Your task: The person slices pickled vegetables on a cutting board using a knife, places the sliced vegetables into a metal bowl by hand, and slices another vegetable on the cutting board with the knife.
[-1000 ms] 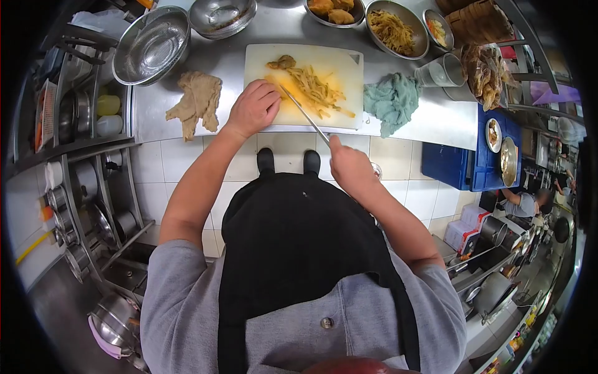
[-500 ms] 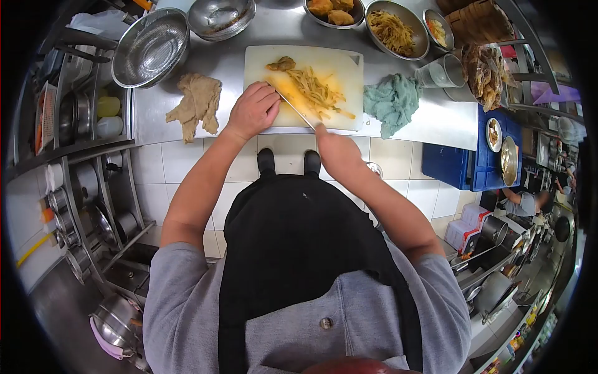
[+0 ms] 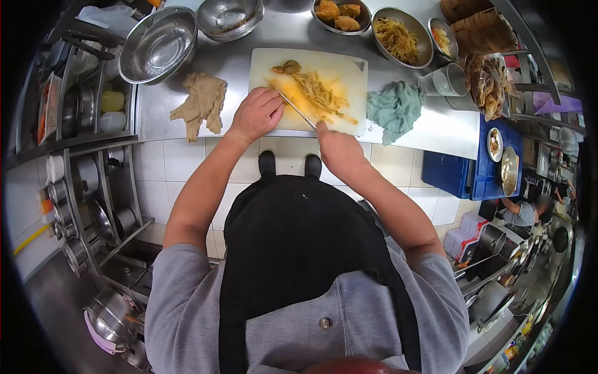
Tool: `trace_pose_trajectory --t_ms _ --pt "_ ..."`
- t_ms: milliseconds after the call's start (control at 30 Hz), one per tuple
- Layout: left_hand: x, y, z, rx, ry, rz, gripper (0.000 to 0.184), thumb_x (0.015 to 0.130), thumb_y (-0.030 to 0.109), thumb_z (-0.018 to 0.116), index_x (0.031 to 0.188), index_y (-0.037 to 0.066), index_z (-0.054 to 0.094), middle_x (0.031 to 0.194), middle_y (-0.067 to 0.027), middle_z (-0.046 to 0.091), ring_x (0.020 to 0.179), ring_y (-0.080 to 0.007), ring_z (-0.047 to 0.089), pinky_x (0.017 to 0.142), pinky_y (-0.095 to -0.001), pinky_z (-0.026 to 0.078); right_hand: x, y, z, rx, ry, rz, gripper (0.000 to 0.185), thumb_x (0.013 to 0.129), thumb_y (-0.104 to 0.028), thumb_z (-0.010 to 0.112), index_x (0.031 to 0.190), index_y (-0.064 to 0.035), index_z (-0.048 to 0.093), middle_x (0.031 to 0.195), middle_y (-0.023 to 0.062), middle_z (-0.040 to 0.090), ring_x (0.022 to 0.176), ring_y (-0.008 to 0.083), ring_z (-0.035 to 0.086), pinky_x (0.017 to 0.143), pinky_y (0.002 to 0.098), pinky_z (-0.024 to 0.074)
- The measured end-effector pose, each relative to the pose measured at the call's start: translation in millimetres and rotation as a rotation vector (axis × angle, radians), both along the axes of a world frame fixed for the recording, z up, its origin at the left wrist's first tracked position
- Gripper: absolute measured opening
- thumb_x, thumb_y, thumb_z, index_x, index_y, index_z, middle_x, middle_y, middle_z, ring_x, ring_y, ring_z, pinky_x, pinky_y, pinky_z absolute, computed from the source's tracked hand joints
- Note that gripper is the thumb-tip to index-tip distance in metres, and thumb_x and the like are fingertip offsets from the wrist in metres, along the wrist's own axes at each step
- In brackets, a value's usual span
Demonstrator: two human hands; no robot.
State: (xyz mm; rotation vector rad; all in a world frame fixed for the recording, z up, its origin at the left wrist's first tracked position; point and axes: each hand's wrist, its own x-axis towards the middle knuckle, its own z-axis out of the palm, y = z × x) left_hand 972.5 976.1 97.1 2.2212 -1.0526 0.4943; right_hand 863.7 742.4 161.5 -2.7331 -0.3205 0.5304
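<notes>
A white cutting board [image 3: 353, 93] lies on the steel counter, stained yellow, with a heap of cut yellow strips [image 3: 319, 93] on it. Behind the heap sits a brownish uncut lump [image 3: 287, 67]. My right hand [image 3: 340, 149] is closed round the handle of a knife [image 3: 296, 110], its blade slanting left across the board's front part. At the board's left front, my left hand [image 3: 258, 115] rests with fingers bent together beside the blade tip; what lies under them is hidden. A tan cloth [image 3: 200, 105] is left of the board, a green cloth [image 3: 395, 111] right of it.
Along the counter's back stand a steel colander [image 3: 158, 45], stacked bowls [image 3: 230, 19], a bowl of orange-brown lumps [image 3: 341, 15] and a bowl of strips [image 3: 402, 37]. Clear containers [image 3: 445, 80] stand at right. Another person [image 3: 522, 213] is at far right.
Over the last second my right hand has moved left with the knife, bringing the blade nearer my left hand. The whole view has shifted slightly. My left hand stays at the board's left front.
</notes>
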Motion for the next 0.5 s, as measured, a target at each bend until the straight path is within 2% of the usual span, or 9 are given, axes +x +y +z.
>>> trace_pose_trajectory --t_ms 200,300,500 --pt "-1 -1 -4 -0.028 0.001 0.020 0.014 0.079 0.004 0.078 0.093 0.003 0.073 0.102 -0.0096 0.071 0.099 -0.0294 0.067 0.091 -0.0404 0.057 14 10 -8 0.008 -0.001 -0.008 0.023 0.088 0.001 0.059 0.110 0.0025 0.050 0.077 0.0235 0.071 0.074 0.0434 0.073 0.066 0.0536 0.0580" --pt "0 0 -6 -0.026 0.000 0.019 0.015 0.079 0.004 0.078 0.093 0.003 0.073 0.102 -0.0098 0.071 0.099 -0.0298 0.067 0.091 -0.0406 0.057 -15 -6 1 -0.029 0.043 -0.018 0.024 0.086 0.003 0.061 0.108 0.0033 0.052 0.082 0.0238 0.073 0.080 0.0417 0.075 0.070 0.0495 0.0605" --pt "-1 1 -4 -0.014 0.005 0.015 0.015 0.080 0.003 0.078 0.094 0.003 0.073 0.101 -0.0102 0.071 0.100 -0.0300 0.066 0.093 -0.0410 0.056 -54 -31 18 -0.069 0.097 -0.020 0.033 0.083 0.003 0.066 0.111 0.0034 0.051 0.082 0.0228 0.073 0.078 0.0414 0.074 0.070 0.0507 0.0594"
